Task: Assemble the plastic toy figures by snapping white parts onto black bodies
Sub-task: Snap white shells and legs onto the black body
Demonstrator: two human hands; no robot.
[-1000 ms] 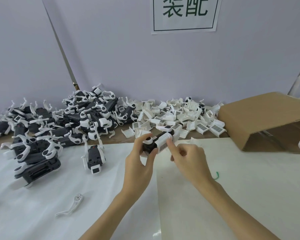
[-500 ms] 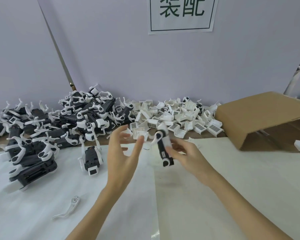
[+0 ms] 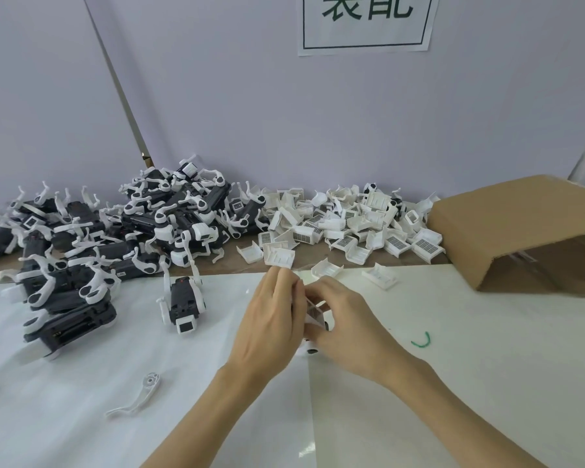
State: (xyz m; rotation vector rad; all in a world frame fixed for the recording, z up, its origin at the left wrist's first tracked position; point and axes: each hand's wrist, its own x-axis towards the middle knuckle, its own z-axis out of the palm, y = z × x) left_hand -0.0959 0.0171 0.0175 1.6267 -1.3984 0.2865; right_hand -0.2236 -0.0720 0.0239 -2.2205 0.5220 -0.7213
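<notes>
At the centre of the white table both hands close around one toy figure [image 3: 314,315], a black body with a white grilled cover. My left hand [image 3: 271,322] wraps its left side and my right hand [image 3: 345,325] grips its right side, so most of the figure is hidden. A heap of black bodies with white limbs [image 3: 122,231] lies at the back left. Loose white covers [image 3: 345,224] are piled at the back centre. One assembled figure [image 3: 183,305] stands alone left of my hands.
A brown cardboard box [image 3: 520,231] lies on its side at the right. A single white leg part [image 3: 139,396] lies near the front left. A small green wire piece [image 3: 423,342] rests right of my hands. A paper sign [image 3: 365,21] hangs on the wall.
My left hand, open and apart half a second ago, has come back onto the figure. Both hands with the figure have dropped lower, toward the table.
</notes>
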